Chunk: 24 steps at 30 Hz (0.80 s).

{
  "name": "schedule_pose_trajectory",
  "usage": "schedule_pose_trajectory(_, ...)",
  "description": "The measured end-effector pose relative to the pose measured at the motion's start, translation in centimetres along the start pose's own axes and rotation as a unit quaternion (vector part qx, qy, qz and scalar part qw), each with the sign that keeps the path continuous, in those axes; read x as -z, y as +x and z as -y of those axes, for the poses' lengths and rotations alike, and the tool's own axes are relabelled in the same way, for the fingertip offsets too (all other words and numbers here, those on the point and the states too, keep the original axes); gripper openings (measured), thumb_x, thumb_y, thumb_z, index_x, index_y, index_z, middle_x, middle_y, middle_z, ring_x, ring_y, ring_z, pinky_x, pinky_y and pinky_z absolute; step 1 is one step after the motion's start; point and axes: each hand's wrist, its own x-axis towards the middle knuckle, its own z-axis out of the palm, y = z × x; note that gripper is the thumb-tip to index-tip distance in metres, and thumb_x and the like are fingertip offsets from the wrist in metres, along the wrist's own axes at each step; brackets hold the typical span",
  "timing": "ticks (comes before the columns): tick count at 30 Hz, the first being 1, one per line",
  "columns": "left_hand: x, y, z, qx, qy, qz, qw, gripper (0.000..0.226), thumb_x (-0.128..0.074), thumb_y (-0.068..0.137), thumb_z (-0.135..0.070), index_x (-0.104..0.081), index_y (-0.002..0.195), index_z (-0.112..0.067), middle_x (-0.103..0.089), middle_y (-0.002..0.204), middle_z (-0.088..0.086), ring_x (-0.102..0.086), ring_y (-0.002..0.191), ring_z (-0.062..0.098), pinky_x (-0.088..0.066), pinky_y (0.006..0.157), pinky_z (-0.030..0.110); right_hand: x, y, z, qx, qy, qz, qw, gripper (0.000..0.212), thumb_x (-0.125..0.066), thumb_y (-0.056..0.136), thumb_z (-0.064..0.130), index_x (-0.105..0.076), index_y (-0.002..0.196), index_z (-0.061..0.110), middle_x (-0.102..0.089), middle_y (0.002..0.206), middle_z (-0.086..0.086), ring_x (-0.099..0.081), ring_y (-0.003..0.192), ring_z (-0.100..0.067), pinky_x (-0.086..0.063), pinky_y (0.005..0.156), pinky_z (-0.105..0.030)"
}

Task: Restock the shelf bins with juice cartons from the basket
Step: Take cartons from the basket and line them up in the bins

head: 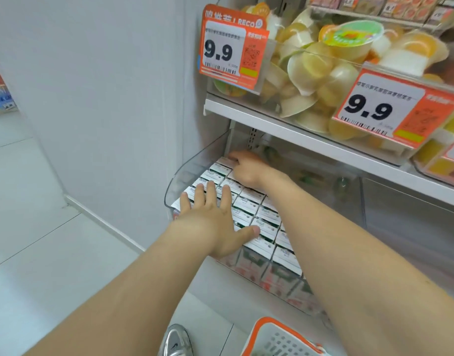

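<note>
Juice cartons (256,211) sit packed in the clear shelf bin (195,163). Left hand (215,217) lies flat on them, fingers spread. Right hand (246,168) curls over the back row, can't tell if it's actually gripping.

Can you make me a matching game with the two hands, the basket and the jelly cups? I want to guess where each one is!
Things:
1. left hand
2. right hand
3. basket
4. jelly cups

Places:
A. in the clear tub on the upper shelf
B. lying flat, fingers spread, on the front juice cartons
C. at the very bottom of the picture, with an orange rim
D. reaching to the back row of the bin

Pairs: 1-B, 2-D, 3-C, 4-A
</note>
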Motion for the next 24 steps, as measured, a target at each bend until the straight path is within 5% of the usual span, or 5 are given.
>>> schedule_pose_trajectory(7,2.2,-3.6,-1.9,-0.043,-0.016,-0.059,0.997,0.093,-0.037,0.099,-0.071,-0.012,0.162,-0.007,-0.017,0.167,0.018,-0.007,0.157,0.037,-0.015,0.126,0.056,0.4,-11.1,1.4,0.037,0.139,-0.240,0.960,0.036,-0.044,0.097,0.012,-0.068,0.123,0.018,-0.075,0.112,-0.008,-0.067,0.106,-0.029,-0.055,0.092,-0.040)
schedule_pose_trajectory(11,1.6,-8.7,-4.0,-0.072,-0.003,-0.137,0.988,0.052,-0.045,0.098,-0.055,-0.041,0.136,-0.019,-0.042,0.138,0.010,-0.033,0.134,0.036,-0.034,0.110,0.049,0.1,-21.7,0.5,0.076,0.140,-0.290,0.944,0.032,-0.048,0.095,0.010,-0.066,0.120,0.021,-0.075,0.100,-0.004,-0.066,0.094,-0.028,-0.053,0.080,-0.041)
schedule_pose_trajectory(14,-0.4,-11.1,-5.4,-0.140,-0.024,-0.088,0.986,0.036,-0.048,0.097,-0.048,-0.049,0.117,-0.019,-0.056,0.121,0.007,-0.050,0.118,0.032,-0.046,0.099,0.045,-1.1,-28.8,-1.3,0.095,0.097,-0.304,0.943,0.026,-0.045,0.089,0.020,-0.064,0.108,0.023,-0.067,0.081,0.001,-0.062,0.080,-0.028,-0.047,0.067,-0.041)
schedule_pose_trajectory(17,-2.4,-12.5,-7.5,-0.216,-0.037,0.011,0.976,0.031,-0.051,0.097,-0.044,-0.058,0.111,-0.017,-0.067,0.109,0.004,-0.062,0.103,0.027,-0.052,0.087,0.039,-3.9,-33.7,-4.6,0.076,0.070,-0.244,0.964,0.020,-0.044,0.088,0.025,-0.061,0.099,0.024,-0.059,0.071,0.007,-0.058,0.069,-0.026,-0.044,0.057,-0.040)
schedule_pose_trajectory(24,-13.5,-11.4,-13.5,-0.221,0.095,0.153,0.958,0.022,-0.047,0.105,-0.015,-0.063,0.119,-0.012,-0.065,0.111,0.009,-0.064,0.090,0.028,-0.055,0.076,0.040,-13.6,-38.5,-15.5,-0.037,0.097,0.144,0.984,0.032,-0.048,0.098,0.012,-0.070,0.120,0.019,-0.069,0.075,-0.009,-0.063,0.067,-0.021,-0.050,0.063,-0.037)
